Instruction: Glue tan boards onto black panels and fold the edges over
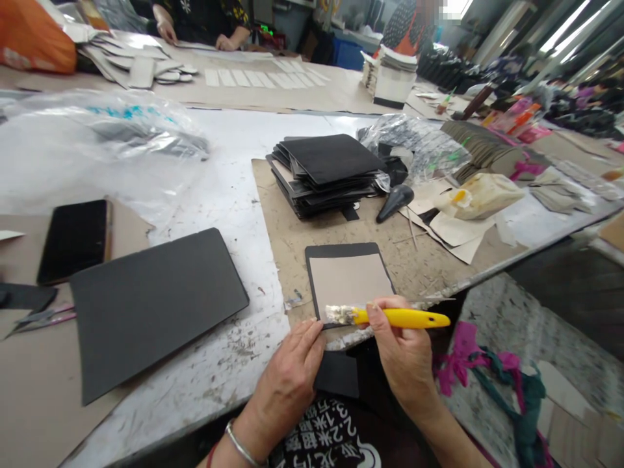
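My right hand [400, 344] is closed round the yellow handle of a brush [409, 318]. The brush's whitish, crusted bristles lie over the lower left part of a small black panel [341, 249] with a beige piece [348, 279] on it. Fingers together, my left hand [295, 364] presses its tips on the panel's lower left corner. Beyond the panel stands a stack of black panels [336, 159] on brown board [287, 253]. A larger black sheet [158, 309] lies to the left.
A phone [75, 240], small scissors [46, 316] and plastic film [97, 149] are at the left. A dark pointed tool [394, 203] and a stained yellowish container [480, 196] stand right of the stack. A person's hands [227, 42] rest at the far table.
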The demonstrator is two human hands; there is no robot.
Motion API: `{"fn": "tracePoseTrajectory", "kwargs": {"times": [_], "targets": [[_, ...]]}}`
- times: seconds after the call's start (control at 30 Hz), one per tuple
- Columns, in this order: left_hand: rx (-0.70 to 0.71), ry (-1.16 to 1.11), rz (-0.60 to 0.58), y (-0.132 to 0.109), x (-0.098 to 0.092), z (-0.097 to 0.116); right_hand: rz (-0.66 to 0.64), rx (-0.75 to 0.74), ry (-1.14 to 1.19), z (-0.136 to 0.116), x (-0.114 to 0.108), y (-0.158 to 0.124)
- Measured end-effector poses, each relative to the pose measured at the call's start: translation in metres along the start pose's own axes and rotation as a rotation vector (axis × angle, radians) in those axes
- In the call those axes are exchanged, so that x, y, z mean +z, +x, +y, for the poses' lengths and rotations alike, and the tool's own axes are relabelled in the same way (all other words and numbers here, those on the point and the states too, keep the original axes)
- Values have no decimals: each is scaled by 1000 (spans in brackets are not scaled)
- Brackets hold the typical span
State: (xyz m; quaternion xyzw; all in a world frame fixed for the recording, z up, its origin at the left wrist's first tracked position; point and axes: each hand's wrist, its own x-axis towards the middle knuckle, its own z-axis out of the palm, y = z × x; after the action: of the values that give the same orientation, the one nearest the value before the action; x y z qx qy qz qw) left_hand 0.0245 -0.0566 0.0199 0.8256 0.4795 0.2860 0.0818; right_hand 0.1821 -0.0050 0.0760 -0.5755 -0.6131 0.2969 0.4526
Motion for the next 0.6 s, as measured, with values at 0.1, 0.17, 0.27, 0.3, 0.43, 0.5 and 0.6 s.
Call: {"fn": "tracePoseTrajectory", "kwargs": {"times": [0.1, 0.17, 0.27, 0.3, 0.43, 0.5, 0.6], "targets": [[-5, -7, 4, -1, 1, -1, -34, 35, 30, 7, 10, -1], [0, -15, 10, -1, 1, -1, -19, 12, -29, 15, 8, 0], [-2, -28, 1, 0, 1, -2, 12, -33, -167, 28, -9, 5], [-3, -27, -4, 0, 1, -2, 29, -43, -212, 32, -17, 7], [6, 0, 11, 0, 1, -1, 123, -81, -358, 46, -52, 16], [8, 5, 15, -1, 2, -1, 150, -96, -403, 51, -66, 20], [8, 3, 10, -3, 3, -1, 160, -117, -434, 57, -78, 24]]}}
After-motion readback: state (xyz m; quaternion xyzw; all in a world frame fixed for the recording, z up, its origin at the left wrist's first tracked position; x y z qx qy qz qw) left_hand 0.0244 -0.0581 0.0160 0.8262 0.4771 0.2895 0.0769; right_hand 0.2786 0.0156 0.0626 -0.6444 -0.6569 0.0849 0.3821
